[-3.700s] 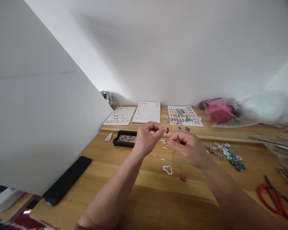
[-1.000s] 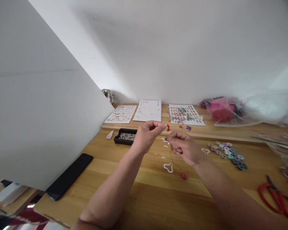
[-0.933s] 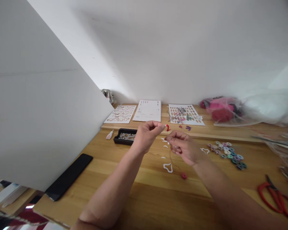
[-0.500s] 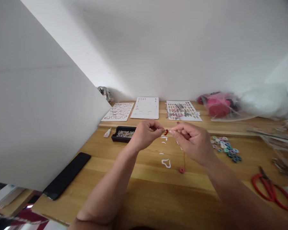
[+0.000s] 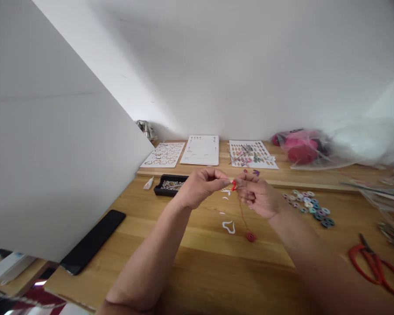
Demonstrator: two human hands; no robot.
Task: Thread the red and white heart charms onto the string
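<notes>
My left hand pinches one side of a small red piece above the middle of the table. On the piece's other side, my right hand has its thumb and forefinger pressed together at the red piece. A thin thread runs down from near my right hand to a red spool on the wood. Below the hands lie white cut-out shapes, among them a curved outline. The fingertips hide part of the red piece.
A black tray of small beads and a small white tube stand left of the hands. A black phone lies farther left. Several small spools and red scissors are at the right. Patterned sheets line the raised shelf.
My right hand has turned and its fingers have shifted around the red piece. More of the piece shows. The thread now slants down to the spool, and small purple pieces on the shelf are uncovered.
</notes>
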